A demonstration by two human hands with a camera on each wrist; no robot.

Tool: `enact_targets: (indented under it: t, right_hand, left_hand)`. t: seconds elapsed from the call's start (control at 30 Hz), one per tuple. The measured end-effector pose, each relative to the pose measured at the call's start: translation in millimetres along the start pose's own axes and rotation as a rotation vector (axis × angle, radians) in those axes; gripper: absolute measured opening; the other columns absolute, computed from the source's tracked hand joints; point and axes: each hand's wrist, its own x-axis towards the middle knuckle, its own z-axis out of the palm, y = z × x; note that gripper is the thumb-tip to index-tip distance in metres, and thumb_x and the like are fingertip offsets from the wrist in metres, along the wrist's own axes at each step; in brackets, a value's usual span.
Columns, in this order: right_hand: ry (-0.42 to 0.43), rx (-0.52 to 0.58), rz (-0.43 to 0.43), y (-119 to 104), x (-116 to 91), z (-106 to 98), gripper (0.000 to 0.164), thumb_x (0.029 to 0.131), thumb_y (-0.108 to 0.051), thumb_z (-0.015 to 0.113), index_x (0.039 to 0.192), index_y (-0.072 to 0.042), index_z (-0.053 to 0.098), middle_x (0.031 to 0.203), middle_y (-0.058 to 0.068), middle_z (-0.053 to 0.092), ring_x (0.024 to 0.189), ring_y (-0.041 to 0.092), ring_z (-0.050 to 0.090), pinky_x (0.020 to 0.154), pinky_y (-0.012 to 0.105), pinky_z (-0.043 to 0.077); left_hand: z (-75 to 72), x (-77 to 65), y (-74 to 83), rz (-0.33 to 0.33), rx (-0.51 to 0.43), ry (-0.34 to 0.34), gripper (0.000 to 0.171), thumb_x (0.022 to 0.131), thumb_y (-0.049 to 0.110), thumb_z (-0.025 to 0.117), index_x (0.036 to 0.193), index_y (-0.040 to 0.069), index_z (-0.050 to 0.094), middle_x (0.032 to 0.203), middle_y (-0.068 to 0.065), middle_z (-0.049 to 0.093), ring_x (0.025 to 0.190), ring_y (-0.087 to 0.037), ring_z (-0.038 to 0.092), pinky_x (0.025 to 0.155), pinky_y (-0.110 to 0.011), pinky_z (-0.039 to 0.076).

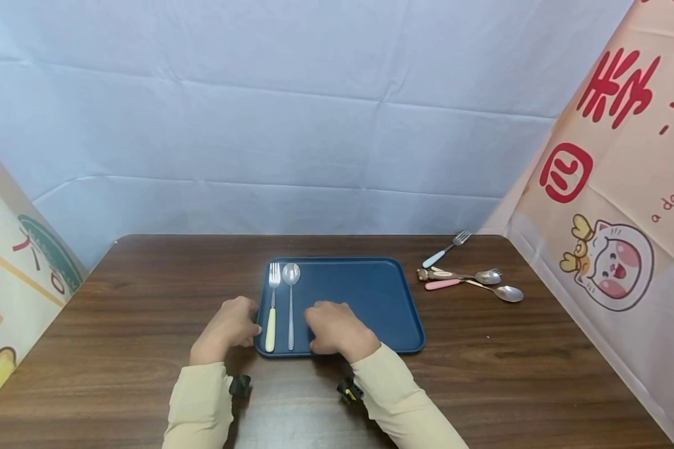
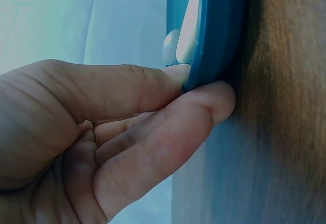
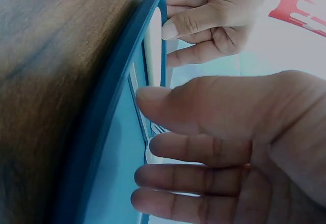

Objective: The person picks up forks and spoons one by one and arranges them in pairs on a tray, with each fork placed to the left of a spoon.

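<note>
A dark blue tray (image 1: 365, 293) lies on the table in the head view. Along its left side lie a fork with a pale yellow handle (image 1: 271, 330) and, just right of it, a spoon with a pale grey handle (image 1: 291, 318), both with handles toward me. My left hand (image 1: 230, 327) pinches the tray's left edge; in the left wrist view the thumb (image 2: 147, 84) is at the rim and a finger is beneath it. Over the tray's near part, right of the spoon, hovers my right hand (image 1: 337, 327), its fingers (image 3: 188, 178) extended and holding nothing.
To the tray's right on the wooden table (image 1: 146, 293) is a fork with a light blue handle (image 1: 435, 257). Nearer lies an overlapping pile with a pink-handled piece (image 1: 444, 284), a brown bear-topped handle (image 1: 424, 274) and a spoon (image 1: 508, 293). A white cloth (image 1: 286, 125) hangs behind.
</note>
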Motion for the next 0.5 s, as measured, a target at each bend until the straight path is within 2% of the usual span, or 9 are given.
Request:
enact_targets:
  t: [0.27, 0.5]
  right_hand:
    - [0.009, 0.001, -0.019, 0.2, 0.1, 2.0, 0.015, 0.075, -0.011, 0.069, 0.071, -0.015, 0.055, 0.075, -0.001, 0.053, 0.066, 0.013, 0.045, 0.058, 0.032, 0.040]
    - [-0.005, 0.053, -0.010, 5.9, -0.7, 3.9, 0.019, 0.076, -0.009, 0.067, 0.065, -0.014, 0.052, 0.070, -0.003, 0.048, 0.062, 0.014, 0.039, 0.055, 0.031, 0.035]
  left_hand:
    - [0.5, 0.1, -0.1, 0.003, 0.003, 0.003, 0.037, 0.079, -0.007, 0.062, 0.115, -0.014, 0.055, 0.055, -0.007, 0.056, 0.046, -0.015, 0.057, 0.048, -0.028, 0.049]
    - [0.3, -0.2, 0.7, 0.001, 0.000, 0.008, 0.039, 0.079, -0.007, 0.062, 0.116, -0.015, 0.054, 0.055, -0.007, 0.056, 0.046, -0.015, 0.056, 0.048, -0.028, 0.049]
